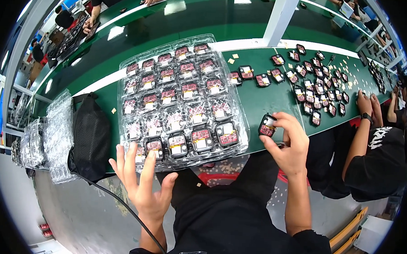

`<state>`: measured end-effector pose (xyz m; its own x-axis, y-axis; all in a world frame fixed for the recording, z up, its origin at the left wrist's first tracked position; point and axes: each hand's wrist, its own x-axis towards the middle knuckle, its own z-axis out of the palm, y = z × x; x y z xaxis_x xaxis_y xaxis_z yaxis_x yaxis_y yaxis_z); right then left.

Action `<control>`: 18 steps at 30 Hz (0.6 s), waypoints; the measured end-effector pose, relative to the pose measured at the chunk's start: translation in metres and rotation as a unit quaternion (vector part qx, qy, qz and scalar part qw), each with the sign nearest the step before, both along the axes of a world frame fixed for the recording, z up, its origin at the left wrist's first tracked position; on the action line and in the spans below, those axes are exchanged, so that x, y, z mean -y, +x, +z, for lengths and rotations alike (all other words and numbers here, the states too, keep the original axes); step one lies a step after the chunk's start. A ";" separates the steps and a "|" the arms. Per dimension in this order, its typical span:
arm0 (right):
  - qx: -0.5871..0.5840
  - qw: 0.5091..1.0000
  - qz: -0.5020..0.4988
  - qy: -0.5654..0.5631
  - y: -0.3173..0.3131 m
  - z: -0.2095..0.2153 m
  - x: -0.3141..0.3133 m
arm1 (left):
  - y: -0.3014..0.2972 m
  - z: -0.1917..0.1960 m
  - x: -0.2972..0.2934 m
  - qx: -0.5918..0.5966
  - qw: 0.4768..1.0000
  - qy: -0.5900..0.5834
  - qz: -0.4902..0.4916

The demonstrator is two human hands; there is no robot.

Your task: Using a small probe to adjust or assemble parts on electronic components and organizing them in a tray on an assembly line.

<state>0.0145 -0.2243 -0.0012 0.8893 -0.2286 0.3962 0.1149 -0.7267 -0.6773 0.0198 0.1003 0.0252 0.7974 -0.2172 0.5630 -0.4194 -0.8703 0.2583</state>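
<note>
My right hand (291,146) pinches a smartwatch body (268,125) between thumb and fingers, just off the near right side of a clear plastic tray (238,111). This piece is a black rounded-square case with a red circuit board and a silvery part inside. Similar watch bodies fill the tray's pockets in rows, among them one (226,133) in the near right corner. My left hand (144,188) is open, its fingers spread at the tray's near left corner. The fingertips overlap the watch bodies there; whether they touch is unclear.
Many loose watch bodies (318,89) and small pale squares lie on the green bench (268,102) to the right. At left stand a black mesh bag (92,133) and stacked clear trays (60,134). A cable crosses my left forearm. A co-worker's hands (368,104) work at the right.
</note>
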 end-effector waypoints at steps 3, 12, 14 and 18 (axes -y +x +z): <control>0.103 0.982 0.149 0.057 -0.011 0.015 -0.005 | -0.012 -0.003 0.005 -0.018 0.976 -0.170 -0.139; 0.085 0.907 0.385 0.145 -0.029 0.050 -0.039 | -0.022 -0.014 0.062 -0.472 0.443 -0.657 -0.387; 0.072 0.909 0.385 0.145 -0.030 0.051 -0.038 | -0.023 -0.017 0.059 -0.509 0.389 -0.655 -0.400; 0.062 0.918 0.373 0.123 -0.032 0.048 -0.040 | -0.025 -0.029 0.059 -0.503 0.402 -0.658 -0.389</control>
